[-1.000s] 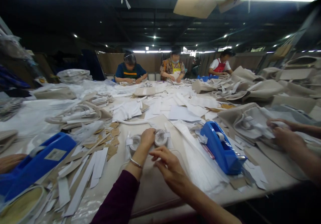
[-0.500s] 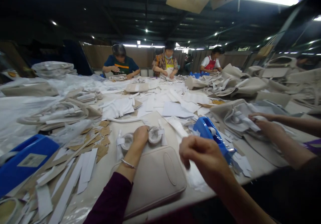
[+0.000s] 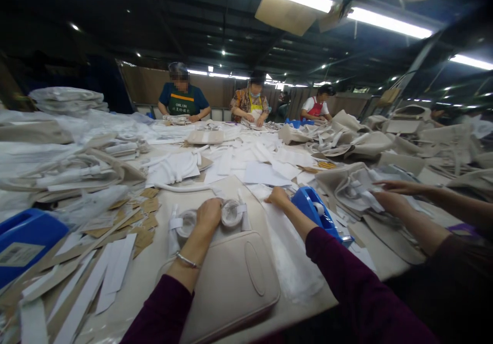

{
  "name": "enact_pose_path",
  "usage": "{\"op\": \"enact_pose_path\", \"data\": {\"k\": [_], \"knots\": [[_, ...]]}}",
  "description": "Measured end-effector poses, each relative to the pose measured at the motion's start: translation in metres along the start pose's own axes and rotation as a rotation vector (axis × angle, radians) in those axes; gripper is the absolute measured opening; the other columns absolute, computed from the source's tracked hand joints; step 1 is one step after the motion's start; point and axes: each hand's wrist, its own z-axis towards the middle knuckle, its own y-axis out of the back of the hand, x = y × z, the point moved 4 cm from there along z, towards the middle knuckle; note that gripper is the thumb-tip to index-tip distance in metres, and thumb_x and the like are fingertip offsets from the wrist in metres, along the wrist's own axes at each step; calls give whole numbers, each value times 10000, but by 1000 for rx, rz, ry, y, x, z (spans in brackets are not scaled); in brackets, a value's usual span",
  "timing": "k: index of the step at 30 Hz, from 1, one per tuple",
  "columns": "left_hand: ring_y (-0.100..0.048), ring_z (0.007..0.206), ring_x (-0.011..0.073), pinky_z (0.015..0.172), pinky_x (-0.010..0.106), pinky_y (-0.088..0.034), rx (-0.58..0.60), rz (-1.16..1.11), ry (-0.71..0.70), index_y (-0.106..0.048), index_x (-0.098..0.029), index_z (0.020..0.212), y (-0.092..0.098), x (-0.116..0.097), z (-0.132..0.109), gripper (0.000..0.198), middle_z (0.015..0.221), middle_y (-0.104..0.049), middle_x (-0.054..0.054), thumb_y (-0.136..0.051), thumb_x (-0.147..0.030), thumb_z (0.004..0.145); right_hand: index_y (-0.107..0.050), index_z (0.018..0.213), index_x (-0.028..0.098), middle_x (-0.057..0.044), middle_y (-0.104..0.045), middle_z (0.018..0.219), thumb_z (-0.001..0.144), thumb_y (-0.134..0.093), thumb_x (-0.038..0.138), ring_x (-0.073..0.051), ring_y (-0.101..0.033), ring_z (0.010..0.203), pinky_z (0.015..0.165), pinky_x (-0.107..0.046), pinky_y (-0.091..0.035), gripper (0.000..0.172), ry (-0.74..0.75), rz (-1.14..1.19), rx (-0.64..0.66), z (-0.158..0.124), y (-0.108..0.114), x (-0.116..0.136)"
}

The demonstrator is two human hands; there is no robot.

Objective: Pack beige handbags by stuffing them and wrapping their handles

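Note:
A beige flat bag (image 3: 231, 282) lies on the table in front of me, its wrapped round handles (image 3: 233, 213) at its far end. My left hand (image 3: 208, 214) rests closed on the bag's top between the two wrapped handle ends. My right hand (image 3: 278, 197) reaches forward onto a stack of white tissue sheets (image 3: 287, 251) just left of a blue tape dispenser (image 3: 314, 210); its fingers curl down onto the paper and are partly hidden.
A co-worker's two hands (image 3: 389, 195) at the right handle a beige bag wrapped in white paper. Another blue tape dispenser (image 3: 23, 241) sits at the left among cardboard and paper strips (image 3: 111, 267). Three people work at the far end of the cluttered table.
My right hand has gone from above the bag, raised near me, forward to the white sheets beside the blue dispenser. My left hand has stayed on the bag's handles.

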Motion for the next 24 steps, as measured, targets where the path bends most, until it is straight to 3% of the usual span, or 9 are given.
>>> {"op": "enact_pose_path", "data": {"k": [6,11,13,15,18,21,23,24], "knots": [[-658,961,283,789,352,-494,-3,-33,-6,-701,-188,956,0,0,-1,292,989,-707,159,-428,-226,859,-656,1055,84,-205,-647,1100,801,-646,221,-315,-595,1089,888,-398,-470,289,30,-44,-28,1,7,-3],[-661,945,282,782,349,-497,-20,-49,-20,-704,-183,946,2,-1,-2,279,972,-710,157,-446,-229,851,-668,979,78,-234,-631,1104,808,-579,104,-342,-559,1138,938,-437,-433,194,114,-8,-83,-17,21,6],[-662,941,277,782,341,-497,-37,-50,-34,-705,-186,937,3,-1,-2,271,968,-711,150,-452,-227,850,-668,922,85,-203,-660,1012,781,-584,73,-313,-617,1037,878,-406,-481,164,138,48,-58,-29,26,6],[-663,937,276,785,338,-497,-55,-49,-46,-705,-187,934,3,0,-3,272,967,-710,149,-448,-231,855,-659,853,98,-124,-674,804,751,-620,87,-241,-671,799,717,-332,-544,110,159,127,31,-46,28,-1],[-657,962,277,808,344,-495,-76,-50,-55,-695,-198,985,1,1,-2,291,992,-705,149,-433,-221,862,-635,815,122,-9,-591,600,722,-657,127,-136,-590,526,479,-231,-519,95,179,239,169,-89,28,-27],[-645,996,279,836,354,-490,-85,-50,-50,-676,-194,1042,-2,3,0,326,1020,-697,156,-411,-174,854,-606,844,136,23,-556,590,662,-704,165,-119,-548,476,401,-220,-482,208,129,443,394,-139,19,-63],[-645,997,281,845,359,-488,-73,-46,-51,-674,-172,1037,-3,2,2,332,1022,-694,168,-402,-154,849,-587,899,131,10,-580,634,625,-731,182,-139,-579,512,426,-242,-495,314,70,627,585,-163,11,-77],[-645,995,280,849,359,-487,-65,-42,-55,-674,-160,1028,-4,2,3,327,1023,-692,174,-401,-153,850,-580,937,124,-4,-596,663,625,-738,187,-149,-598,545,460,-252,-509,355,47,692,619,-168,9,-79]]}}
